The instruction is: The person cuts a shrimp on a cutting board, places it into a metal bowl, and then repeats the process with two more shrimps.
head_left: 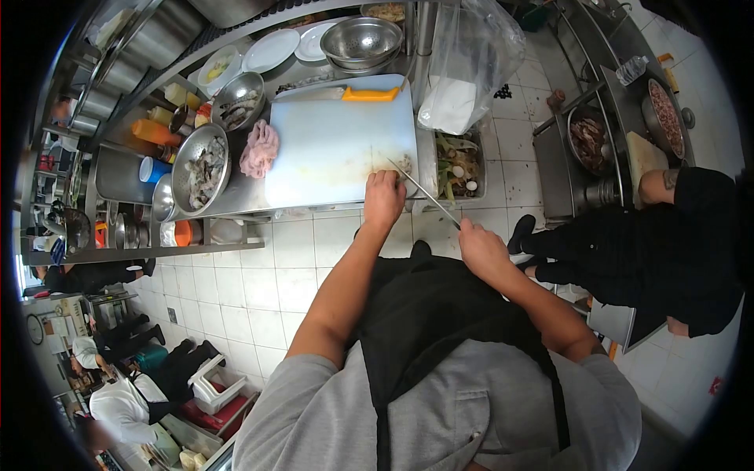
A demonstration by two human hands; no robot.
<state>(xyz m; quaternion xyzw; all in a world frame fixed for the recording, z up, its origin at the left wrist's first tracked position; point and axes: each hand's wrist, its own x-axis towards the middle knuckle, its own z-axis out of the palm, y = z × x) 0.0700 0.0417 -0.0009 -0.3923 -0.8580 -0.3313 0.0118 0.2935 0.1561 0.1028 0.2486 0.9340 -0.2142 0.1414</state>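
Note:
My right hand (pixel 482 250) grips a knife (pixel 428 196) by its handle, the long thin blade slanting up and left over the front right corner of a white cutting board (pixel 334 141). On that corner, close to the blade tip, my left hand (pixel 384 198) rests with curled fingers; whatever lies under them is hidden. Small pale scraps (pixel 402 165) lie just beyond its fingertips. A second knife with a yellow handle (pixel 371 94) lies along the board's far edge. At the board's left side is a crumpled pink cloth (pixel 260 149).
Left of the board stand steel bowls holding greyish seafood-like pieces (pixel 203 169), (pixel 238 102). A scrap bin (pixel 459 169) sits right of the board, below a clear plastic bag (pixel 471 71). Another person (pixel 667 235) stands at the right counter; other people (pixel 126 404) are at lower left.

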